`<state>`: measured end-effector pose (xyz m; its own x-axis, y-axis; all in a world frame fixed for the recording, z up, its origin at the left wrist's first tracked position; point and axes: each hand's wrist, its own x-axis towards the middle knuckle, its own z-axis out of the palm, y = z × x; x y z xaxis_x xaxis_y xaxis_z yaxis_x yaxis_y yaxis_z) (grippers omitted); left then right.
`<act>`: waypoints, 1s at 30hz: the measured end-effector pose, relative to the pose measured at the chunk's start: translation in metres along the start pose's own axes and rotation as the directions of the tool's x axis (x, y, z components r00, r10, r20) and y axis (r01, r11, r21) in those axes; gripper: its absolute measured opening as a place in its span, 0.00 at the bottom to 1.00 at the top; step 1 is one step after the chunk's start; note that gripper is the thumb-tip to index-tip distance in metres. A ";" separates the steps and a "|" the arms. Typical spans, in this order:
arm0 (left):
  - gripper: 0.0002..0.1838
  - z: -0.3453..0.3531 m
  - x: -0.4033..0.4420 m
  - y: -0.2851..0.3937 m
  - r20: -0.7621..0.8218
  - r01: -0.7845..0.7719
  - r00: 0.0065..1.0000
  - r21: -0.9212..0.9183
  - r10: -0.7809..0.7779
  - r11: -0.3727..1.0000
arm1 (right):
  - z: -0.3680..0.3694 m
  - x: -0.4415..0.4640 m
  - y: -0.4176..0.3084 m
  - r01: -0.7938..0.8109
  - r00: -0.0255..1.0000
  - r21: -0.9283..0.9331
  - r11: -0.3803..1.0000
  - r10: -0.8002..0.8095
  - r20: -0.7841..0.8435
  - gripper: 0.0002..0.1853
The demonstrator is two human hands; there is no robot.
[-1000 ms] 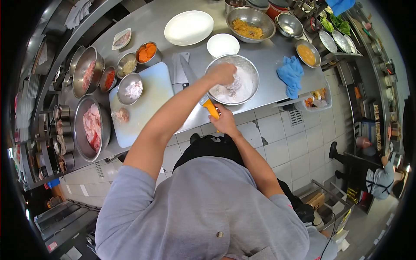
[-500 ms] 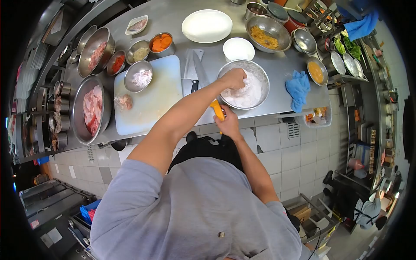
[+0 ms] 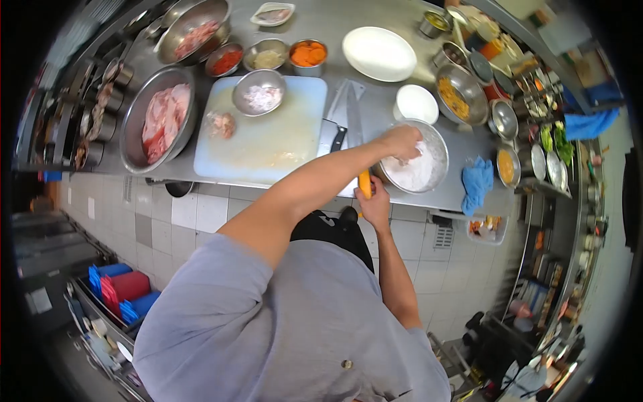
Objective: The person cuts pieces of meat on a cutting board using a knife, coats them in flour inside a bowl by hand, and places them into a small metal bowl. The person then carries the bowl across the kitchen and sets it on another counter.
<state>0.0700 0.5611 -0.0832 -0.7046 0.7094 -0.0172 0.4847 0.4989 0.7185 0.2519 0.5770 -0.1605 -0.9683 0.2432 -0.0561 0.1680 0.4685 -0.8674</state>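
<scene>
Left hand (image 3: 404, 143) curled at the white powder (image 3: 414, 173) in the steel bowl (image 3: 440, 149) — cannot tell what it grasps — right hand (image 3: 375, 201) clasping the yellow-handled knife (image 3: 365, 183) beside the bowl.

Bright, even light, fisheye bending, blackened corners, soft sheen on steel counter (image 3: 320, 41).

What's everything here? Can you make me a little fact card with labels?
Left hand: in the metal bowl of white powder
Right hand: holding the yellow-handled knife
On the cutting board: small bowl, pinkish lump
Left of the board: big bowl of raw meat
Right of the powder: blue cloth
</scene>
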 end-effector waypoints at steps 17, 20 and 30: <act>0.19 -0.274 -0.155 -0.110 -0.214 0.233 0.945 -0.085 -0.246 0.969 | 0.007 -0.002 0.003 -0.127 0.989 0.143 0.982 0.114 0.095 0.24; 0.22 -0.282 -0.193 -0.147 -0.346 0.343 0.906 0.261 -0.244 0.902 | 0.009 -0.001 0.010 -0.078 0.994 0.142 0.987 0.067 0.082 0.24; 0.21 -0.234 -0.312 -0.190 -0.416 0.872 0.472 0.090 -0.777 0.481 | 0.016 0.005 -0.005 -0.025 0.998 0.026 0.999 0.024 0.052 0.22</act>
<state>0.0761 0.1282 -0.0514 -0.9248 -0.2606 -0.2771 -0.3349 0.9032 0.2683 0.2435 0.5619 -0.1647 -0.9724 0.2098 -0.1023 0.1874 0.4402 -0.8781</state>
